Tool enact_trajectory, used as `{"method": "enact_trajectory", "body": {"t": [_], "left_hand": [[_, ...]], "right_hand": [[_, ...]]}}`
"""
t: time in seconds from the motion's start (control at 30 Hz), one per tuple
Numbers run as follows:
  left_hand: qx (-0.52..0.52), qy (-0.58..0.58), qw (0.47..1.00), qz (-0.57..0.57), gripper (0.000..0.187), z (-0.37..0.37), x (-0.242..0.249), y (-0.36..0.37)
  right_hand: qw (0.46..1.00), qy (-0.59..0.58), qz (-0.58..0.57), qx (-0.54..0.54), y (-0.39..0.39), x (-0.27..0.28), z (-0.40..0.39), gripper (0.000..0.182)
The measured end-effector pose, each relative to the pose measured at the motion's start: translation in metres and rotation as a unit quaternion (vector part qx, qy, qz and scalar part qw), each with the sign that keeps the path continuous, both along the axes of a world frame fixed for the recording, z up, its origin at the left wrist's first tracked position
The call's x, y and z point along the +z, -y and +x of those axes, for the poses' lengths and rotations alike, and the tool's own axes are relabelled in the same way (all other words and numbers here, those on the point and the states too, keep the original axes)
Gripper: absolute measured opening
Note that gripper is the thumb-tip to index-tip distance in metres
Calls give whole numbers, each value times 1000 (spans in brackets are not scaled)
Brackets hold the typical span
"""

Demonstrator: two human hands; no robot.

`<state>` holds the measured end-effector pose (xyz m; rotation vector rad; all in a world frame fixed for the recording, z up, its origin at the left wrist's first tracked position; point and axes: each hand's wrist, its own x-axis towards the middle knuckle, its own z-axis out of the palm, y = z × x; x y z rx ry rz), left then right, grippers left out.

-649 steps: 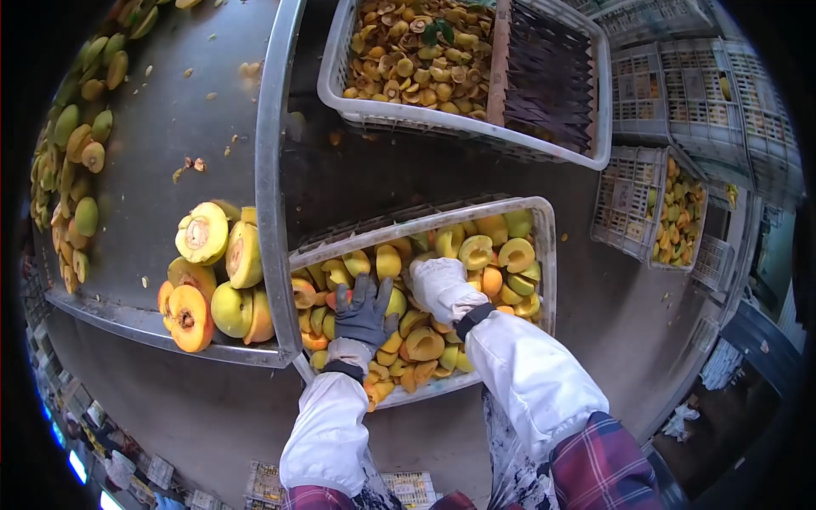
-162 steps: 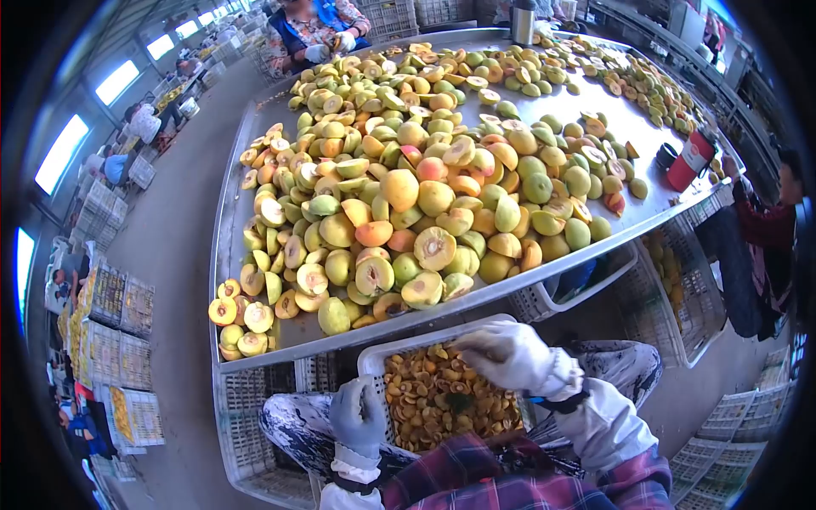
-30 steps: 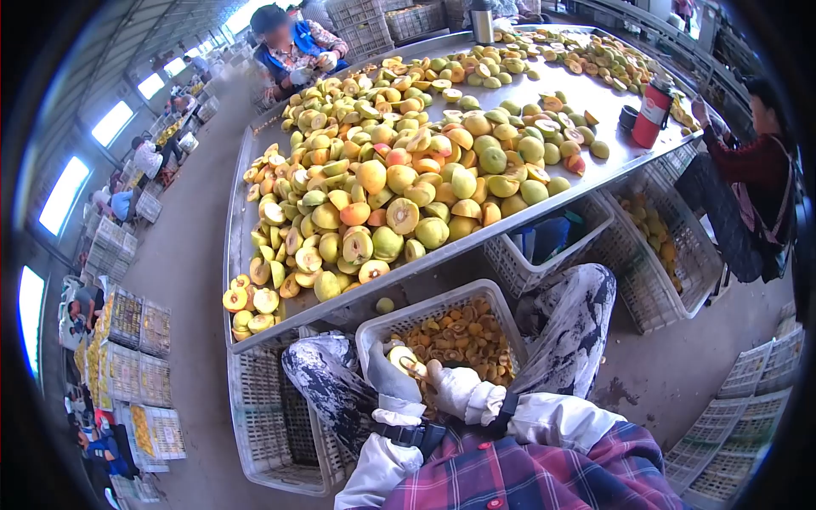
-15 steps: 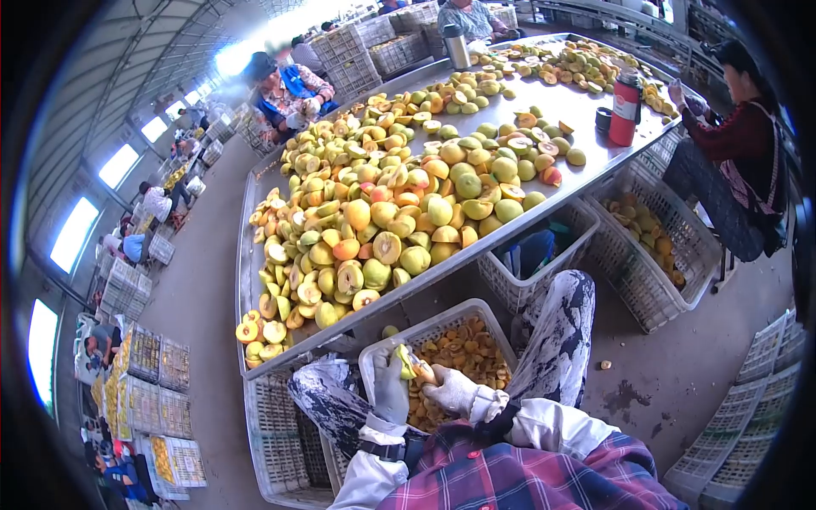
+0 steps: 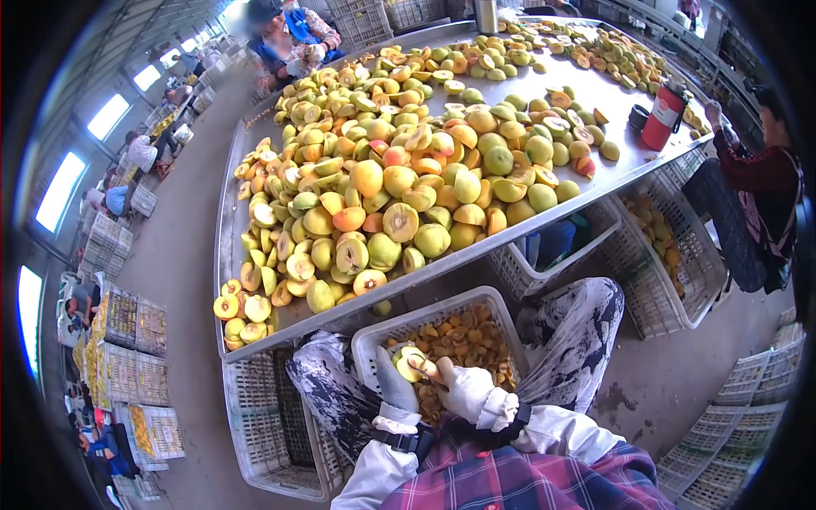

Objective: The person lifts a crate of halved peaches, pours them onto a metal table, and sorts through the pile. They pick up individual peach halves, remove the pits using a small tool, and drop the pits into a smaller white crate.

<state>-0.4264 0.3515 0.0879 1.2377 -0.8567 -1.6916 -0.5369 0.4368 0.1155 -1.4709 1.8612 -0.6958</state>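
Here, fruit half (image 5: 410, 363) in left hand (image 5: 394, 382), fingers curled round it; right hand (image 5: 467, 392) clenched on tool (image 5: 432, 371).

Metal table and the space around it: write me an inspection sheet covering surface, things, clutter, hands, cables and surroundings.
Surface: metal table, raised rim, largely covered by cut fruit.
Things: crate between the knees, holding small fruit pieces.
Clutter: red flask beside a black cup; metal flask at the far edge.
Hands: gloved left hand holds a fruit half; gloved right hand holds a small tool against it.
Cables: nothing seen.
Surroundings: co-workers, stacked crates, dark stain on the floor.
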Motion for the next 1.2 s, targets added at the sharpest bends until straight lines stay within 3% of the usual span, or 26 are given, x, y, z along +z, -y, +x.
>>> {"method": "enact_trajectory", "body": {"t": [0.1, 0.23, 0.33, 0.4, 0.53, 0.6, 0.83, 0.9, 0.93, 0.97, 1.03, 1.07, 1.1, 1.17, 1.2], "left_hand": [[-11, 13, 1000, 9, 50, 0, -8, 0], [4, 19, 1000, -4, 49, 1, -24, 0], [9, 56, 998, -27, 37, 5, -33, -1], [-18, 261, 940, -221, 26, 6, -36, -5], [-19, 244, 939, -243, 22, 8, -35, -7], [-32, 309, 904, -294, 21, 9, -27, -9], [-60, 246, 932, -259, 10, 9, -4, -10], [-156, 246, 920, -261, 23, 14, -1, -5], [-150, 98, 980, -88, 44, 14, -5, 0], [-149, 97, 980, -89, 44, 17, -4, 2], [-293, 90, 952, -15, 57, 13, 23, 6], [-305, 56, 948, 69, 59, 13, 20, 11], [-303, 54, 949, 67, 59, 10, 24, 12], [-266, 77, 960, 50, 62, 5, 33, 13], [-215, 91, 972, 20, 59, 4, 31, 13]], "right_hand": [[1000, -14, -14, 6, 2, -12, 5, 26], [996, 49, 73, -25, 9, -14, 12, 28], [991, 102, 85, -29, 13, -15, 11, 25], [992, 98, 79, -23, 14, -15, 11, 26], [997, 64, 43, -6, 11, -17, 13, 29], [999, 38, 32, -2, 9, -19, 13, 29], [995, -19, -1, 100, 0, -12, -3, 29], [993, -18, 21, 118, -1, 0, -10, 30], [990, -15, 44, 132, -2, 4, -13, 31], [990, -17, 43, 133, -5, 3, -15, 31], [987, 52, 40, 145, -8, -4, -19, 29], [981, 134, 45, 133, -8, -16, -19, 25], [981, 131, 44, 135, -9, -22, -15, 25], [954, 290, 74, 30, -10, -30, -5, 23], [914, 379, 146, -4, -8, -22, -1, 28]]}}
